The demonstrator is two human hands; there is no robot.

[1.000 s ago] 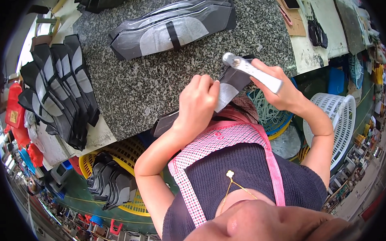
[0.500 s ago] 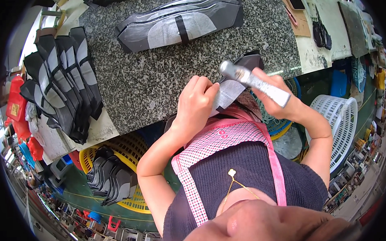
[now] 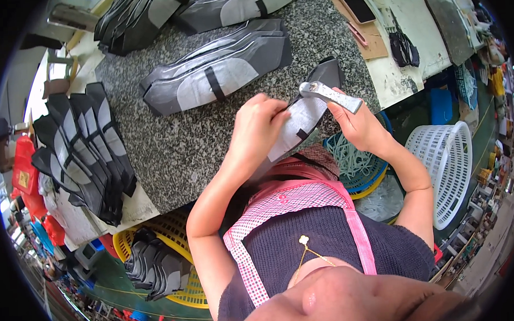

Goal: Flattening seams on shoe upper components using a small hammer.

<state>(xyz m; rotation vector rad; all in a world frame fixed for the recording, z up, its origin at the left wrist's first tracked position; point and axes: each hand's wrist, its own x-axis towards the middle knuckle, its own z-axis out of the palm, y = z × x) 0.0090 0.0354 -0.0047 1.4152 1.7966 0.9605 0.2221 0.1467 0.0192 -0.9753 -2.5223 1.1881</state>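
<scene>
A grey and black curved panel point(image 3: 301, 118) with a short black tab lies at the near edge of the speckled stone slab. My left hand point(image 3: 257, 126) is closed at the panel's left edge, thumb and fingers pinching it. In my right hand point(image 3: 357, 123) is a silver metal hammer point(image 3: 329, 94), its fingers wrapped round the handle. The hammer's round head is over the panel's upper edge, near the dark end; whether it touches I cannot tell. Behind my hands, a stack of similar panels point(image 3: 231, 82) rests on the slab.
More panels lie fanned at the left point(image 3: 86, 146) and piled at the back point(image 3: 144, 20). A yellow basket point(image 3: 196, 284) holding panels stands below left. At right are a white basket point(image 3: 441, 154), a blue basket with pale cords point(image 3: 353, 163) and a phone point(image 3: 353, 3) on cardboard.
The hammer has come down from its blurred, more raised position toward the panel. More of the panel and its black tab now show. The whole view has shifted, revealing more stacks at the back.
</scene>
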